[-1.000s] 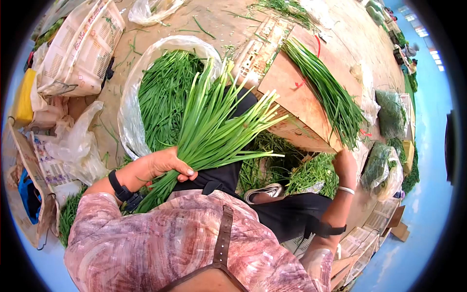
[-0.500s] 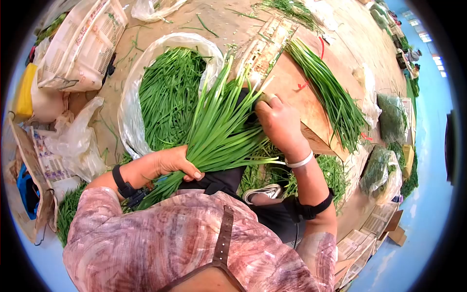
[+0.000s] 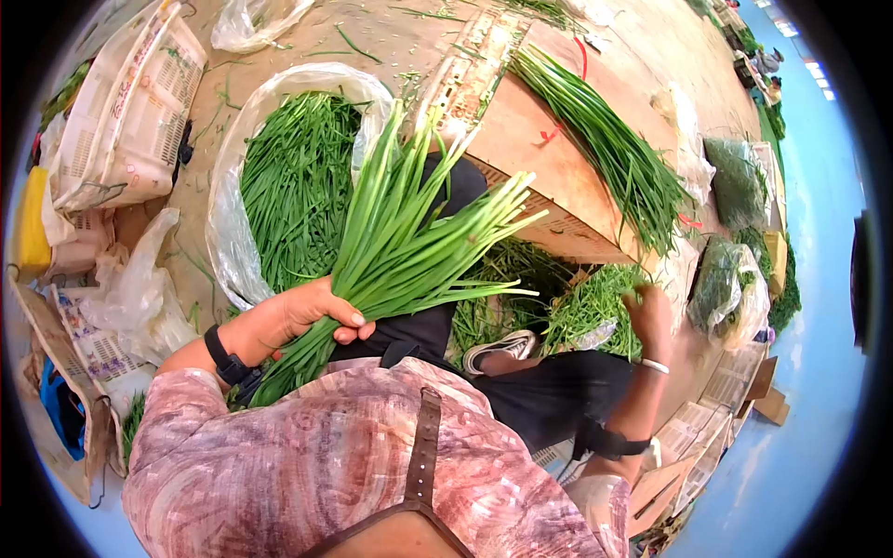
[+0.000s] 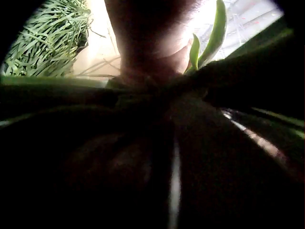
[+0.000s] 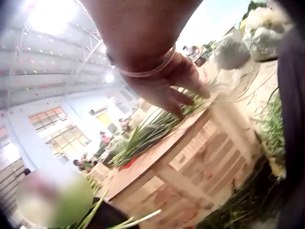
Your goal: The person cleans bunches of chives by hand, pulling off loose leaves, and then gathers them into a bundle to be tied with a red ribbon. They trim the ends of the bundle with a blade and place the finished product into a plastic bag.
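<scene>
My left hand (image 3: 321, 312) grips a fanned bunch of garlic chives (image 3: 409, 237), its pale stem ends spread up and to the right. The left wrist view is mostly dark. Off to the right, my right hand (image 3: 648, 314) hangs over the floor near a loose heap of green leaves (image 3: 595, 316), its fingers loosely bent with nothing seen in them. In the right wrist view that hand (image 5: 169, 93) overlaps the bundle of chives (image 5: 147, 136) on the crate. This second bundle (image 3: 595, 130) lies along the board-topped crate (image 3: 516, 130), with red ties beside it.
A plastic-lined container (image 3: 221, 200) full of chives stands in front on the left. White plastic crates (image 3: 135, 121) and a crumpled clear bag (image 3: 139, 284) lie farther left. Bagged greens (image 3: 726, 288) sit at the right. A shoe (image 3: 498, 352) shows below the crate.
My right hand came from the far right to the stem ends of the held bunch, then swung back out to the right. The left hand keeps its grip; the view has shifted slightly.
</scene>
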Tool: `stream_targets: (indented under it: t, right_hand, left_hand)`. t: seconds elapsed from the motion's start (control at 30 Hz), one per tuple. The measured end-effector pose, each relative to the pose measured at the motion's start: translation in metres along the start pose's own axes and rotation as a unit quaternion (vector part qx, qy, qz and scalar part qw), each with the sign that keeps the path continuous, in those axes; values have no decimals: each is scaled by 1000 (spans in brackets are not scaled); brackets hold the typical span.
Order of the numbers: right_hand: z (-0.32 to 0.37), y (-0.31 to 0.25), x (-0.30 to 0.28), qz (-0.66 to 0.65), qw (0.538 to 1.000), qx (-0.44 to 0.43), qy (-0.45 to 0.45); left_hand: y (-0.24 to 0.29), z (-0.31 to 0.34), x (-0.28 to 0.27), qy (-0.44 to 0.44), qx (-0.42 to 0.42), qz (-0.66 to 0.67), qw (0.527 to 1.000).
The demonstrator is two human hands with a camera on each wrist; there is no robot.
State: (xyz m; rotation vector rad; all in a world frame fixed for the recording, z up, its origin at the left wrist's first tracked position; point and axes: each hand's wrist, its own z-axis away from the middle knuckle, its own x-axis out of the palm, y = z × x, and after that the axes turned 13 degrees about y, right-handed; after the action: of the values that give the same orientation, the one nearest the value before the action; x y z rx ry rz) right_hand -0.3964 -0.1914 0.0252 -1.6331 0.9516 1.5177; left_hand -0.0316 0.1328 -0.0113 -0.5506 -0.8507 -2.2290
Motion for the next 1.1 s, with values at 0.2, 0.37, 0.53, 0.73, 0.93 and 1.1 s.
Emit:
stream_targets:
  t: [0.2, 0.37, 0.53, 0.73, 0.93, 1.1]
  right_hand:
    - [-31, -188, 50, -682, 706, 148, -121]
    - [-13, -195, -7, -820, 546, 166, -43]
    - [-7, -143, 23, -695, 684, 209, -68]
    - [14, -134, 32, -685, 678, 252, -85]
    - [16, -118, 28, -596, 780, 147, -125]
    - [0, -120, 6, -294, 941, 15, 168]
  left_hand:
    - [-9, -11, -5, -65, -40, 57, 995]
    - [9, 9, 24, -10, 77, -17, 997]
    - [-4, -4, 22, 10, 80, 42, 996]
    - [-18, -16, -6, 1, -8, 103, 995]
    - [-18, -17, -5, -41, -29, 147, 988]
    - [-21, -20, -11, -44, -21, 176, 983]
